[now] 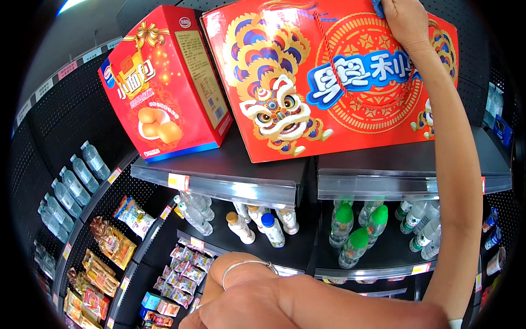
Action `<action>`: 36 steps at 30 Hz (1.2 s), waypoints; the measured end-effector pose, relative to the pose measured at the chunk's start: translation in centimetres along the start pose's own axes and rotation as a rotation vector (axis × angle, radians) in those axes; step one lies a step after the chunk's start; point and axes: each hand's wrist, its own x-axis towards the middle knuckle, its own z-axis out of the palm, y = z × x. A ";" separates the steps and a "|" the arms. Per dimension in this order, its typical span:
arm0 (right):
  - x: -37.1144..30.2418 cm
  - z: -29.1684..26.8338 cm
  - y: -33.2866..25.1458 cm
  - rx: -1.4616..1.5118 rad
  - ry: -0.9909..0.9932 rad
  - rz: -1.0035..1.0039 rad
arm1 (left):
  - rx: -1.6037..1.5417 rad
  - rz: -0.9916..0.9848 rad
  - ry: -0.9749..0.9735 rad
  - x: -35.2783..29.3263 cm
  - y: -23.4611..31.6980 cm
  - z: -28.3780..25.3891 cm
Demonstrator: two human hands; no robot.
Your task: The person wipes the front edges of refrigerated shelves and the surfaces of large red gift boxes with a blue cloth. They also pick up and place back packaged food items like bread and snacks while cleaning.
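My right hand (404, 21) is up at the top edge of a large red gift box (350, 126) with a lion-dance picture and a red cord handle. It is closed on a small blue cloth (378, 7), which the frame's top edge cuts off. My right forearm passes in front of the box's right side. Low in the middle, close to the camera, is my left hand (235, 304), with a thin silver bracelet (249, 264) at the wrist. Its fingers are hidden, so its grip does not show. Beside the large box stands a narrower red bread box (159, 93).
Both boxes stand on a black upper shelf (263, 167) with a clear plastic front strip. Below are green-capped bottles (359, 241) and bottles with blue or brown caps (272, 229). Curved shelves at left hold water bottles (71, 183), packaged bread (109, 241) and small snack packs (183, 271).
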 end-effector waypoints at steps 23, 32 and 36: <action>-0.9 3.1 2.5 -0.145 0.012 -0.032 | -0.087 0.075 -0.018 2.8 -6.0 1.5; -1.1 2.2 4.1 -0.167 -0.005 -0.040 | 0.532 -0.013 0.034 3.4 -5.7 -4.1; -0.7 2.3 2.9 -0.135 -0.084 0.035 | 1.574 0.280 0.079 6.3 -3.3 -9.8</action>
